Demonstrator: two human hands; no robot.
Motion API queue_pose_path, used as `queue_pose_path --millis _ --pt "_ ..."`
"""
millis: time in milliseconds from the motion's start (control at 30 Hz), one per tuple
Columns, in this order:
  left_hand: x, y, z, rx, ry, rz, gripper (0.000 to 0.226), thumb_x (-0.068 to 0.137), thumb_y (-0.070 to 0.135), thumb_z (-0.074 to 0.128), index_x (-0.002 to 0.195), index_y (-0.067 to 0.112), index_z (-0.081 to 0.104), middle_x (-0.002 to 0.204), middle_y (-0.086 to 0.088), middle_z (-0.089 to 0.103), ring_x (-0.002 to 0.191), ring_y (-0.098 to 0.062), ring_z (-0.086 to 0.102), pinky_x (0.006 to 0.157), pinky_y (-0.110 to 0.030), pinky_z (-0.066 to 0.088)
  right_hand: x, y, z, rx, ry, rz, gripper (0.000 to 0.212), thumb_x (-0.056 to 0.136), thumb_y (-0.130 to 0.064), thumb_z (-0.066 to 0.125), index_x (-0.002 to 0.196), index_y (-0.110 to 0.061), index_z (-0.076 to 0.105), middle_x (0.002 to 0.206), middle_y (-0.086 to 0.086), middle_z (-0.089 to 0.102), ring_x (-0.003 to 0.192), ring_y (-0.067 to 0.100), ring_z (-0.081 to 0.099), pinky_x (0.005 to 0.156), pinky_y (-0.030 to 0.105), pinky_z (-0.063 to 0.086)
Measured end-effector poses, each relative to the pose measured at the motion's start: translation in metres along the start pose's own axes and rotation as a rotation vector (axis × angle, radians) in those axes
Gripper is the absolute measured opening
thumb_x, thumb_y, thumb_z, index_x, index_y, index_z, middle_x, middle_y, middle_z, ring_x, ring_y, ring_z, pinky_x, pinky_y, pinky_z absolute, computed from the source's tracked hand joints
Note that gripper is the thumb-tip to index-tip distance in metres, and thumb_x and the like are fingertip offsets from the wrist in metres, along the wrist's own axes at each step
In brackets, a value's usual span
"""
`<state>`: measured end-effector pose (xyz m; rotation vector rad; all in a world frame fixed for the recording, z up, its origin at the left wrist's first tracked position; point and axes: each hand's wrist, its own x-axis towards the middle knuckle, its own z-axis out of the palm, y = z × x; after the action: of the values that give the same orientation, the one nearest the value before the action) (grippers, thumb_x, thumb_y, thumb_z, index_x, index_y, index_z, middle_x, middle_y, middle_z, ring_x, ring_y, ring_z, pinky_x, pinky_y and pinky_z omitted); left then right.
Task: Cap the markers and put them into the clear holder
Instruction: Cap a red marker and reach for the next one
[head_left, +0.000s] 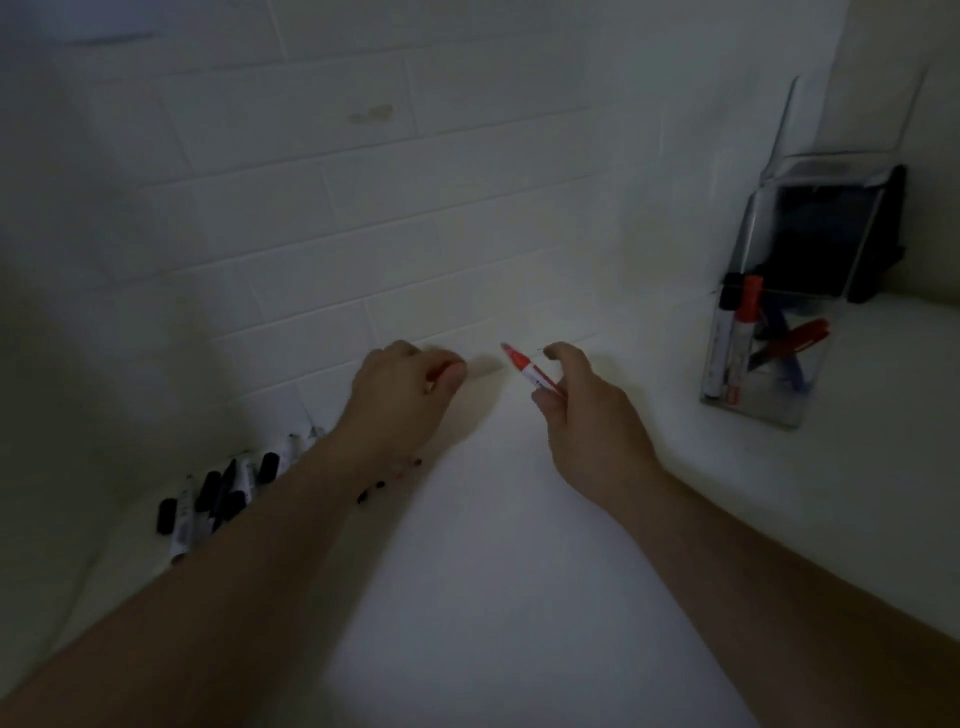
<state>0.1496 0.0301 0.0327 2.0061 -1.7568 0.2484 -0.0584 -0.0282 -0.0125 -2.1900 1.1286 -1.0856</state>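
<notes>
R hand (582, 415) grips red marker (527, 370); L hand (400, 395) pinches red cap (441, 370). Clear holder (753, 405) w/ several markers.

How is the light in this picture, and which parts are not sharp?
Head view: dim, with dark corners; the white counter is brightest at centre. The pile of black-capped markers and the clear plastic holder look soft; wall tile lines bend from wide-angle distortion.

Bare forearms, no sleeves (left hand (402, 395) w/ dark-dotted wrist).
</notes>
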Motion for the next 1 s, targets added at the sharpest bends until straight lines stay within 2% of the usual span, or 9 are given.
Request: queue_pose_path --millis 67,133,300,500,633,700,767,900,1000 --pt "-0.005 0.012 0.008 -0.177 0.052 -0.012 0.024 0.100 0.043 0.049 0.109 0.033 0.069 0.086 0.009 0.056 0.091 -0.015 0.051 0.076 -0.029 0.033 0.001 0.006 0.000 -0.074 0.021 -0.055 0.027 0.101 -0.020 0.050 0.127 -0.026 0.054 0.104 -0.003 0.062 0.092 0.022 0.059 0.076 0.036 0.045" --pt "-0.013 0.017 0.014 -0.209 0.108 -0.025 0.018 0.095 0.039 0.059 0.107 0.031 0.070 0.088 0.004 0.055 0.088 -0.015 0.051 0.074 -0.025 0.030 0.000 0.009 0.000 -0.119 0.025 -0.072 0.022 0.099 -0.019 0.051 0.118 -0.026 0.060 0.103 0.002 0.062 0.094 0.027 0.059 0.077 0.039 0.048" --pt "-0.024 0.012 0.015 -0.231 0.204 -0.032 0.022 0.087 0.022 0.073 0.109 0.026 0.075 0.096 0.001 0.058 0.091 -0.015 0.054 0.077 -0.019 0.035 0.002 0.010 0.004 -0.128 0.049 -0.066 0.024 0.092 -0.051 0.046 0.110 -0.038 0.055 0.092 -0.006 0.058 0.090 0.023 0.059 0.079 0.043 0.053" --pt "-0.029 0.019 0.013 -0.237 0.206 -0.026 0.026 0.084 0.013 0.076 0.109 0.023 0.077 0.094 0.001 0.052 0.090 -0.014 0.049 0.075 0.001 0.028 -0.001 0.006 0.004 -0.164 0.040 -0.090 0.026 0.091 -0.057 0.049 0.110 -0.042 0.058 0.085 -0.010 0.053 0.088 0.018 0.058 0.078 0.042 0.053" --pt "-0.030 0.026 0.014 -0.223 0.183 0.003 0.030 0.084 0.012 0.076 0.114 0.020 0.075 0.096 0.003 0.050 0.090 -0.012 0.048 0.076 0.002 0.028 -0.003 0.003 0.003 -0.185 0.022 -0.092 0.026 0.092 -0.058 0.052 0.113 -0.044 0.060 0.087 -0.011 0.052 0.089 0.018 0.057 0.080 0.043 0.052" --pt "-0.031 0.027 0.014 -0.278 0.174 0.014 0.028 0.086 0.009 0.074 0.113 0.014 0.074 0.095 0.004 0.048 0.086 -0.001 0.052 0.075 0.002 0.032 -0.003 0.002 0.002 -0.203 0.013 -0.095 0.026 0.094 -0.057 0.053 0.115 -0.044 0.062 0.089 -0.012 0.052 0.091 0.017 0.056 0.081 0.043 0.052" --pt "-0.033 0.028 0.013 -0.306 0.140 0.033 0.021 0.089 0.013 0.072 0.108 0.020 0.074 0.099 0.007 0.050 0.081 0.005 0.052 0.074 -0.002 0.038 -0.004 0.000 0.001 -0.227 0.010 -0.104 0.028 0.094 -0.056 0.054 0.117 -0.043 0.063 0.092 -0.012 0.053 0.093 0.018 0.056 0.083 0.042 0.051" --pt "-0.033 0.031 0.017 -0.298 0.113 0.124 0.022 0.089 0.017 0.072 0.109 0.025 0.075 0.095 0.007 0.058 0.083 0.004 0.054 0.072 -0.009 0.040 -0.006 -0.003 0.000 -0.249 -0.007 -0.172 0.028 0.096 -0.052 0.054 0.118 -0.040 0.065 0.090 -0.011 0.051 0.088 0.018 0.056 0.074 0.037 0.050" --pt "-0.032 0.032 0.019 -0.198 0.057 0.212 0.020 0.093 0.022 0.066 0.111 0.027 0.074 0.092 0.002 0.072 0.086 -0.013 0.061 0.074 -0.011 0.035 -0.005 -0.002 -0.003 -0.262 -0.019 -0.217 0.022 0.097 -0.051 0.053 0.107 -0.037 0.067 0.082 -0.011 0.050 0.077 0.015 0.054 0.065 0.035 0.047"
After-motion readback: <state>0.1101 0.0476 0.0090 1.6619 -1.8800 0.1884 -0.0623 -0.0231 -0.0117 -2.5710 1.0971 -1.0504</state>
